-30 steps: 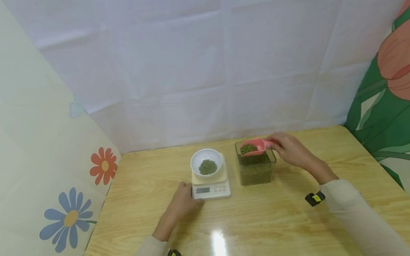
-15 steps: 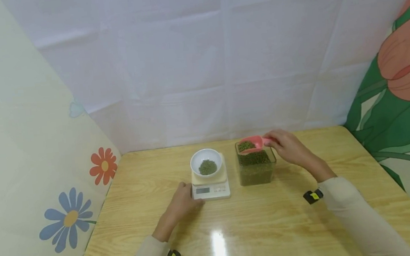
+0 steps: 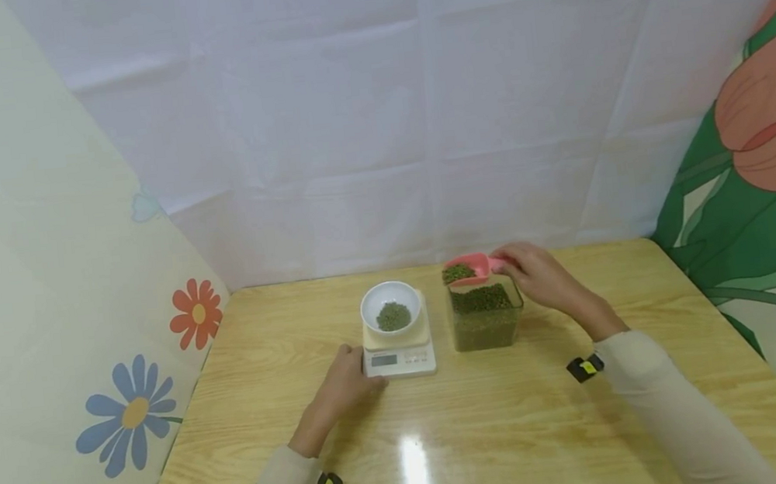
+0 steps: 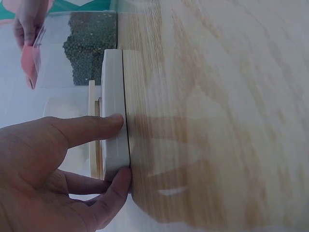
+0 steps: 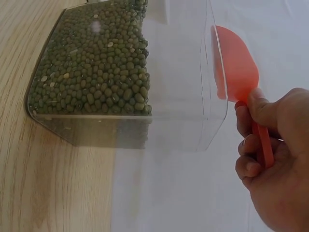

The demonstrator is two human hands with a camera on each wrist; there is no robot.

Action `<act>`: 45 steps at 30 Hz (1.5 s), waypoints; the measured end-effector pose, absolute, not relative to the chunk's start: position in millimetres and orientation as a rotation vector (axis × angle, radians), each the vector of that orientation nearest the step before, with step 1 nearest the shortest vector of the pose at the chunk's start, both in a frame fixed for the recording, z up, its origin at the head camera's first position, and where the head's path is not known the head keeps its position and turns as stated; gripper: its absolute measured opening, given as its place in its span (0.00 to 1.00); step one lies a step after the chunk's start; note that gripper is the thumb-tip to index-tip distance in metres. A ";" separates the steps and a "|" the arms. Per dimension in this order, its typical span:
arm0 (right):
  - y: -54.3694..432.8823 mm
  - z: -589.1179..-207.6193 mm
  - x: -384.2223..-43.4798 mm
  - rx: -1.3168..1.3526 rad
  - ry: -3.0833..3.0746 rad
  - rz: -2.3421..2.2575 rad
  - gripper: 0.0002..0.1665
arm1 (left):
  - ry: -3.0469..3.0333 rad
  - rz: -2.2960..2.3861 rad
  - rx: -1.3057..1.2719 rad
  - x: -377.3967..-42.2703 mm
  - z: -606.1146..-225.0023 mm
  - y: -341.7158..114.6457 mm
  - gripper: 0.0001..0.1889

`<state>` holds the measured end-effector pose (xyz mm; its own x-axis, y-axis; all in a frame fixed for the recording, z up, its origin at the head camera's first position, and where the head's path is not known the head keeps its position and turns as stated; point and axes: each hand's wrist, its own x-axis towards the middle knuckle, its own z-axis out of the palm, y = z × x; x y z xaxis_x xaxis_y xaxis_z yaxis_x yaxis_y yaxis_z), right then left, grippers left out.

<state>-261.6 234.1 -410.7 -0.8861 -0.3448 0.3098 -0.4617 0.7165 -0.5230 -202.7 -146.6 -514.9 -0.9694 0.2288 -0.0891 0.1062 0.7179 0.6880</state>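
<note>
My right hand point(image 3: 535, 274) grips the handle of a pink scoop point(image 3: 477, 264), which carries green mung beans point(image 3: 459, 272). The scoop is over the far rim of a clear square container point(image 3: 484, 330) partly filled with mung beans point(image 5: 96, 63). In the right wrist view, fingers curl round the handle of the scoop point(image 5: 236, 63). My left hand point(image 3: 345, 378) holds the front left corner of a white kitchen scale point(image 3: 410, 368), thumb along its front edge and fingers at its side, as the left wrist view shows. A white bowl point(image 3: 373, 306) with some mung beans stands on the scale.
The container stands just right of the scale on a wooden table point(image 3: 491, 435). A white cloth point(image 3: 320, 124) hangs behind the table's far edge. Flower-printed panels point(image 3: 134, 413) flank it on both sides.
My right hand has lifted the loaded scoop and moved it slightly left and up from the container's opening. The left hand, scale and bowl have stayed in place.
</note>
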 end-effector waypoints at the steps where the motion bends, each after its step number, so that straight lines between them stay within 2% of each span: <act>1: 233.3 -410.7 -262.0 0.649 -2.730 0.912 0.16 | 2.752 1.088 0.268 -202.5 -514.7 -146.7 0.32; 45: 184.0 -409.2 -273.1 0.805 -2.724 0.901 0.13 | 2.763 1.075 0.287 -202.2 -516.7 -147.1 0.32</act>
<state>-273.1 184.0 -409.2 -0.8420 -0.4418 0.3097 -0.5393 0.6732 -0.5059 -202.2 -147.1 -516.7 -0.9684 0.2358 -0.0816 0.1187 0.7230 0.6806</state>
